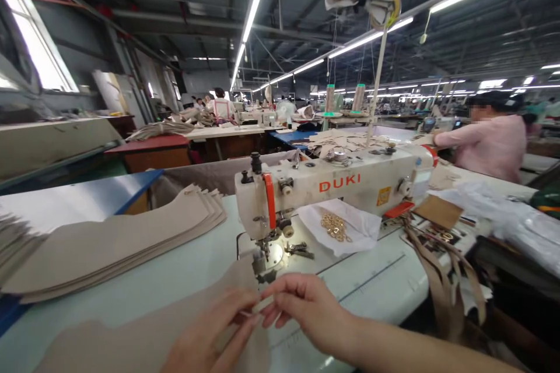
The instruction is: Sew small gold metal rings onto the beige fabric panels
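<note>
Left hand (210, 335): my fingers pinch the tan cloth piece (131, 338) edge.
Right hand (308, 309): pinches the same edge, near me.
Sewing machine (341, 183): just past; I should hold cloth flat, fingers off needle (263, 250).

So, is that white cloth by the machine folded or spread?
Spread: the white cloth lies open with gold rings heaped on it.

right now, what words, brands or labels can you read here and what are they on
"DUKI": red letters on the arm of the sewing machine.
yellow sticker on that machine: too small to read.
tan piece by the needle: no print shows.
</note>
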`<action>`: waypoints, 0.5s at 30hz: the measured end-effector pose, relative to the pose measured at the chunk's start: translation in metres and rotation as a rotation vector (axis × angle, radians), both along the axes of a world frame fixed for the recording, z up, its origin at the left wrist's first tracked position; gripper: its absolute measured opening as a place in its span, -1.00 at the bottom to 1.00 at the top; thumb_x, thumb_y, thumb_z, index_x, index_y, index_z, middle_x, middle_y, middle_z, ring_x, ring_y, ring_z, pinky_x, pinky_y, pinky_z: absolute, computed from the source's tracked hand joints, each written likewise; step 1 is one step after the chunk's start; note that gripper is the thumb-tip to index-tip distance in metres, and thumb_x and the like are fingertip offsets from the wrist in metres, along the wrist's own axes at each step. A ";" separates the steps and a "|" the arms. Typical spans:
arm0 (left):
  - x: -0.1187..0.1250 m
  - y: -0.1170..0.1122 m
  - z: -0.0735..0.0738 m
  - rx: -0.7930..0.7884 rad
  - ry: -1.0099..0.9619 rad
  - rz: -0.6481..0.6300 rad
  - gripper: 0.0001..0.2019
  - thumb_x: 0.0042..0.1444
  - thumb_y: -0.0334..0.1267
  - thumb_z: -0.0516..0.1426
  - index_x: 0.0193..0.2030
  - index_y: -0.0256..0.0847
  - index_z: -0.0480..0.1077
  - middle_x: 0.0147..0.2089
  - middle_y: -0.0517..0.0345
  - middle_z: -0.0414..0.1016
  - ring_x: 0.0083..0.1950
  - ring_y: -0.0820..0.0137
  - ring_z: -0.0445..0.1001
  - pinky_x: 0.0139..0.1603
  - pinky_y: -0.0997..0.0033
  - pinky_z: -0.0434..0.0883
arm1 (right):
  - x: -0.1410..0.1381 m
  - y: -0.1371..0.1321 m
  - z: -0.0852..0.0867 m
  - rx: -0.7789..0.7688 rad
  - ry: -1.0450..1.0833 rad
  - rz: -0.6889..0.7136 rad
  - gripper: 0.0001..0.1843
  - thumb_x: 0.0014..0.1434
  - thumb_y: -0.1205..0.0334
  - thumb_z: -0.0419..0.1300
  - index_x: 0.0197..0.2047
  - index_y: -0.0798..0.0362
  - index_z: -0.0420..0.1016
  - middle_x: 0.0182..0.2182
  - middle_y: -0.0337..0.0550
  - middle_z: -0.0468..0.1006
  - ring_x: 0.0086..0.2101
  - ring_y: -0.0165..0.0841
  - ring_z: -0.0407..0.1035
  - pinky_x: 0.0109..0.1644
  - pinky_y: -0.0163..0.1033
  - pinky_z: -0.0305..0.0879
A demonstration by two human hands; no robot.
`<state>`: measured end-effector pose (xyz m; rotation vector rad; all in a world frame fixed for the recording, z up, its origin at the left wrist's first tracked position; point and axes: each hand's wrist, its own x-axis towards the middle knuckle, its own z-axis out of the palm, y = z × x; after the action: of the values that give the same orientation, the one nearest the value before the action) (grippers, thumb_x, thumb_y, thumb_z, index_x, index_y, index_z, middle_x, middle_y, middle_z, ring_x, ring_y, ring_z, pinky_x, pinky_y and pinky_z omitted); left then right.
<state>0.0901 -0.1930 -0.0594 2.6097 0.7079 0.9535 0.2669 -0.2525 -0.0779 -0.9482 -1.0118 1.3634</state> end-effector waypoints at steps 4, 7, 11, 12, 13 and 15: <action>0.024 0.001 0.012 -0.424 0.078 0.014 -0.77 0.08 -0.10 0.06 -0.38 -0.07 0.51 -0.41 0.23 0.58 -0.37 0.38 0.55 -0.34 0.57 0.47 | 0.005 -0.003 0.000 0.144 -0.176 -0.026 -0.68 0.14 0.03 0.12 -0.15 0.09 0.30 -0.48 -0.24 0.50 -0.42 -0.40 0.45 -0.33 -0.30 0.30; 0.027 0.015 0.012 -0.581 0.082 0.061 -0.80 -0.01 -0.09 0.10 -0.43 -0.09 0.51 -0.43 0.21 0.56 -0.34 0.33 0.53 -0.29 0.50 0.44 | 0.029 0.002 0.015 0.274 -0.669 -0.016 -0.84 0.24 0.21 0.04 -0.15 0.07 0.35 -0.37 -0.21 0.55 -0.32 -0.40 0.45 -0.23 -0.32 0.31; 0.021 0.034 0.000 -0.776 -0.023 0.182 -0.73 -0.14 -0.02 0.14 -0.42 -0.15 0.50 -0.51 0.18 0.52 -0.40 0.28 0.49 -0.31 0.42 0.43 | 0.093 0.031 0.039 0.129 -1.370 -0.286 -0.74 0.33 0.34 -0.08 -0.14 0.11 0.43 -0.21 -0.16 0.53 -0.19 -0.42 0.41 -0.11 -0.36 0.29; 0.019 0.037 -0.004 -0.816 -0.047 0.200 -0.72 -0.16 0.00 0.15 -0.42 -0.16 0.49 -0.53 0.18 0.51 -0.41 0.28 0.49 -0.31 0.41 0.43 | 0.110 0.040 0.042 0.083 -1.421 -0.326 -0.72 0.33 0.37 -0.10 -0.09 0.15 0.41 -0.16 -0.10 0.51 -0.14 -0.38 0.39 -0.06 -0.29 0.28; 0.019 0.039 -0.007 -0.845 -0.064 0.211 -0.71 -0.19 0.01 0.15 -0.42 -0.16 0.49 -0.54 0.18 0.51 -0.42 0.28 0.48 -0.31 0.40 0.43 | 0.124 0.050 0.044 0.035 -1.473 -0.338 -0.74 0.33 0.34 -0.08 -0.07 0.17 0.40 -0.14 -0.07 0.49 -0.13 -0.34 0.38 -0.04 -0.21 0.29; 0.018 0.041 -0.012 -0.871 -0.077 0.207 -0.71 -0.21 0.01 0.16 -0.43 -0.15 0.48 -0.56 0.19 0.50 -0.43 0.29 0.47 -0.30 0.40 0.43 | 0.145 0.068 0.043 -0.052 -1.577 -0.325 -0.74 0.28 0.21 0.07 0.00 0.14 0.36 -0.08 -0.07 0.44 -0.15 -0.29 0.39 -0.09 -0.09 0.36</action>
<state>0.1081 -0.1522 -0.0712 1.7518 1.0846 0.5880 0.4119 -0.1849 -0.0348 -2.1796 -1.7797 0.1287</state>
